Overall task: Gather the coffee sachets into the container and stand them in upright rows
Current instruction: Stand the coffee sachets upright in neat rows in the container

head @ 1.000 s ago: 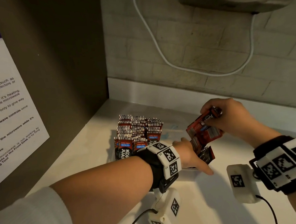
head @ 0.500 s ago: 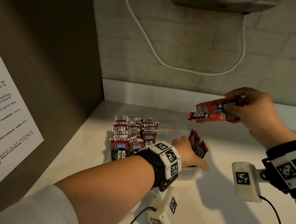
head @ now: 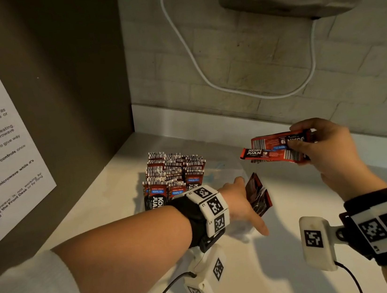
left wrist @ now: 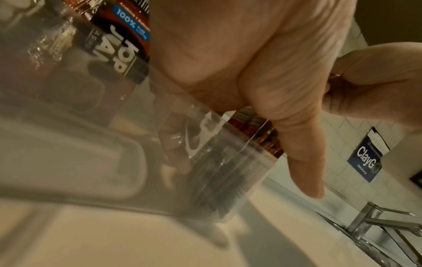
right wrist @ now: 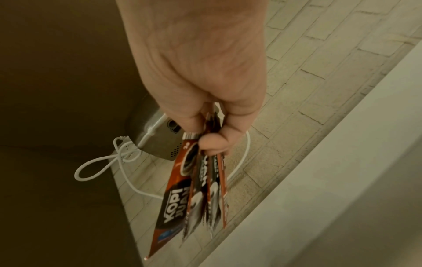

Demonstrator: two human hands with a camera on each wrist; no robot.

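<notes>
The right hand (head: 327, 146) pinches a small bundle of red-and-black foil coffee sachets (head: 274, 149) sideways above the white surface (head: 289, 269). The left hand (head: 240, 204), thumb pointing down, grips more sachets (head: 258, 195) at the clear plastic container (left wrist: 217, 180), where upright sachet rows (head: 173, 171) fill its left part.
</notes>
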